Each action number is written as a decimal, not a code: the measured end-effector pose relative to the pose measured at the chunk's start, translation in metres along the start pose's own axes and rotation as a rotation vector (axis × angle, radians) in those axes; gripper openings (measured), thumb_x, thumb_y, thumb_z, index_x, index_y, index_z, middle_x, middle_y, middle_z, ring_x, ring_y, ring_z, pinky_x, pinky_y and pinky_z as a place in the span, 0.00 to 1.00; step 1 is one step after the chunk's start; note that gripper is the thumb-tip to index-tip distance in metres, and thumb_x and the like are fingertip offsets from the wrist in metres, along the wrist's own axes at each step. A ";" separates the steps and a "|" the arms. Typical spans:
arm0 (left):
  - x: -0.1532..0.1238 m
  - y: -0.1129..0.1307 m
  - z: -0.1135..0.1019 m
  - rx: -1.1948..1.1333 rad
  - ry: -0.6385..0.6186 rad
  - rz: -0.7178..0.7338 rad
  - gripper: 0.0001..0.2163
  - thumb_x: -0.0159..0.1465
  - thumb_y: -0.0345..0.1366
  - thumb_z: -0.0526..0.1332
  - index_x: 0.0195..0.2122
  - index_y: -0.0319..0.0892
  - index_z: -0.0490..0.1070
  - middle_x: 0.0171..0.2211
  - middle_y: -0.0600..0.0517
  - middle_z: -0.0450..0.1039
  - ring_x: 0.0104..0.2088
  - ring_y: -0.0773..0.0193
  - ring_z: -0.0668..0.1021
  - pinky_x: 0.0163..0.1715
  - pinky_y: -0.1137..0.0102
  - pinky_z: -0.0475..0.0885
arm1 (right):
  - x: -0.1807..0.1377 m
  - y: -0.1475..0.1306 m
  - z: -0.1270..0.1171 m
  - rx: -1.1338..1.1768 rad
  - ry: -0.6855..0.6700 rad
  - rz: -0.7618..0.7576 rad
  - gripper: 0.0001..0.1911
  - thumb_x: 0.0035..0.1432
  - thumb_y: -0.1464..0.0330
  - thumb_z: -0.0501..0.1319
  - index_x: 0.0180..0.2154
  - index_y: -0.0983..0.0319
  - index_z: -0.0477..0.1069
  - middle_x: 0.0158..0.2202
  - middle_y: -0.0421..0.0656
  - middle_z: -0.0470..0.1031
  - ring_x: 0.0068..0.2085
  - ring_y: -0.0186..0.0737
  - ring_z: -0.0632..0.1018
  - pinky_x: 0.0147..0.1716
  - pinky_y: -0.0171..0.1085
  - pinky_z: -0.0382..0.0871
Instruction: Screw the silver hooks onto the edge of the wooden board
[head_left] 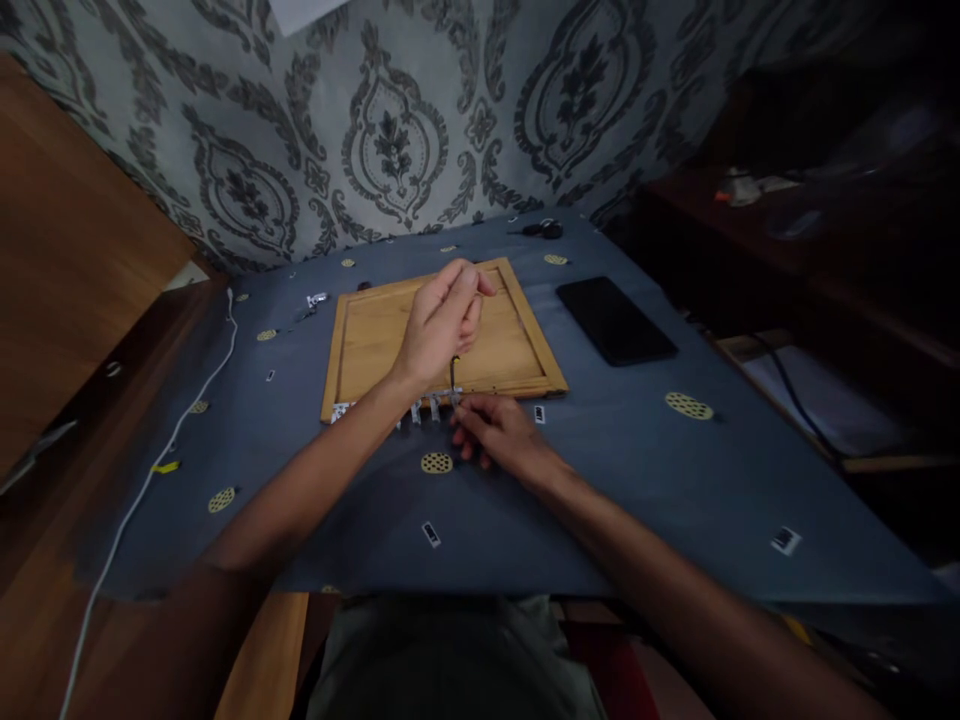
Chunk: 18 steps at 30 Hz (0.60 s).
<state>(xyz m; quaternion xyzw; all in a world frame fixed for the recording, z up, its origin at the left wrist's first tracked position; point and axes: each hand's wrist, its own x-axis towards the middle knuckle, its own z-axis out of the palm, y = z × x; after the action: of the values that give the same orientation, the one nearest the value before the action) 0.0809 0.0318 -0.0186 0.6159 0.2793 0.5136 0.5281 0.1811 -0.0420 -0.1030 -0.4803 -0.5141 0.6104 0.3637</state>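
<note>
From my end, the bench (600, 470) fills the middle of the frame, under a dark printed cloth. On it, at centre, lies the wooden board (375, 345), flat, with a raised border. Right of centre I see a black device (616, 322), near the board. My left grip (442, 320), over the board, is clenched around a thin tool (453, 373), its handle hidden. My right grip (499, 435), just below centre, has fingertips at the hook rail (435, 407) along the board's near edge; I can't tell whether they pinch it. Small metal bits (316, 299) lie upper left of the board.
</note>
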 end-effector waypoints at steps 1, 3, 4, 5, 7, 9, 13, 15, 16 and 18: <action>-0.002 0.001 0.001 0.040 0.022 0.041 0.15 0.72 0.44 0.56 0.30 0.43 0.64 0.16 0.61 0.54 0.15 0.75 0.58 0.15 0.77 0.55 | 0.000 0.000 0.000 0.001 0.000 -0.002 0.10 0.59 0.68 0.60 0.26 0.61 0.68 0.20 0.37 0.72 0.18 0.30 0.73 0.13 0.26 0.62; -0.005 0.003 0.004 0.110 0.075 0.101 0.11 0.72 0.39 0.57 0.32 0.42 0.65 0.19 0.59 0.59 0.18 0.74 0.63 0.19 0.78 0.61 | -0.001 0.000 0.000 0.004 0.001 -0.006 0.09 0.59 0.68 0.60 0.26 0.60 0.68 0.20 0.36 0.72 0.18 0.30 0.73 0.13 0.26 0.62; -0.007 0.004 0.006 0.122 0.084 0.097 0.10 0.72 0.38 0.57 0.33 0.42 0.65 0.19 0.59 0.59 0.19 0.74 0.64 0.19 0.78 0.61 | -0.001 0.000 0.000 0.006 0.001 -0.007 0.09 0.59 0.67 0.60 0.26 0.60 0.68 0.20 0.36 0.72 0.18 0.30 0.73 0.13 0.25 0.62; -0.008 0.005 0.008 0.117 0.083 0.073 0.09 0.72 0.38 0.58 0.34 0.42 0.66 0.19 0.60 0.58 0.19 0.74 0.62 0.18 0.78 0.59 | -0.001 0.000 0.000 0.008 0.001 -0.008 0.09 0.59 0.67 0.60 0.26 0.60 0.68 0.20 0.36 0.72 0.18 0.30 0.73 0.13 0.25 0.62; -0.010 0.005 0.011 0.080 0.083 0.017 0.12 0.70 0.44 0.59 0.34 0.43 0.65 0.18 0.62 0.52 0.16 0.74 0.57 0.15 0.77 0.54 | 0.000 0.001 0.000 0.010 0.002 -0.007 0.09 0.58 0.67 0.60 0.26 0.60 0.68 0.20 0.36 0.72 0.18 0.30 0.73 0.13 0.25 0.62; -0.009 0.003 0.013 0.054 0.107 0.015 0.16 0.68 0.50 0.60 0.32 0.43 0.65 0.17 0.62 0.49 0.15 0.74 0.54 0.14 0.76 0.51 | 0.001 0.002 0.001 0.011 0.006 -0.005 0.09 0.58 0.67 0.60 0.26 0.60 0.68 0.20 0.36 0.71 0.18 0.29 0.73 0.12 0.25 0.61; -0.001 0.000 0.012 0.032 0.093 0.057 0.22 0.64 0.58 0.60 0.28 0.44 0.65 0.14 0.63 0.48 0.13 0.75 0.54 0.13 0.75 0.50 | 0.002 0.004 0.001 0.009 0.008 -0.004 0.09 0.58 0.67 0.59 0.26 0.60 0.68 0.20 0.36 0.72 0.18 0.29 0.72 0.12 0.25 0.61; 0.005 0.000 0.008 0.010 0.025 0.024 0.23 0.63 0.60 0.60 0.27 0.44 0.64 0.13 0.63 0.46 0.12 0.75 0.53 0.12 0.75 0.48 | 0.002 0.004 0.000 0.009 0.004 0.000 0.08 0.58 0.66 0.60 0.27 0.60 0.68 0.20 0.37 0.72 0.18 0.30 0.72 0.12 0.25 0.61; 0.007 0.000 0.006 -0.004 -0.015 -0.007 0.24 0.63 0.60 0.59 0.27 0.44 0.64 0.13 0.63 0.45 0.12 0.76 0.52 0.11 0.75 0.48 | 0.002 0.004 0.000 0.010 0.000 0.002 0.08 0.59 0.66 0.60 0.27 0.60 0.68 0.21 0.37 0.73 0.18 0.30 0.73 0.12 0.25 0.61; 0.010 0.002 0.002 -0.029 -0.092 -0.076 0.24 0.64 0.60 0.58 0.26 0.43 0.64 0.12 0.63 0.44 0.11 0.76 0.50 0.11 0.75 0.47 | 0.001 0.004 -0.001 0.010 -0.009 0.007 0.09 0.59 0.66 0.60 0.27 0.61 0.68 0.21 0.38 0.73 0.18 0.30 0.73 0.12 0.25 0.61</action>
<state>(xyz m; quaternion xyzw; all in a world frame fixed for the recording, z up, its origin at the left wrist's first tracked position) 0.0855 0.0390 -0.0134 0.6202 0.2703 0.4683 0.5683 0.1820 -0.0412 -0.1070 -0.4775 -0.5109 0.6165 0.3618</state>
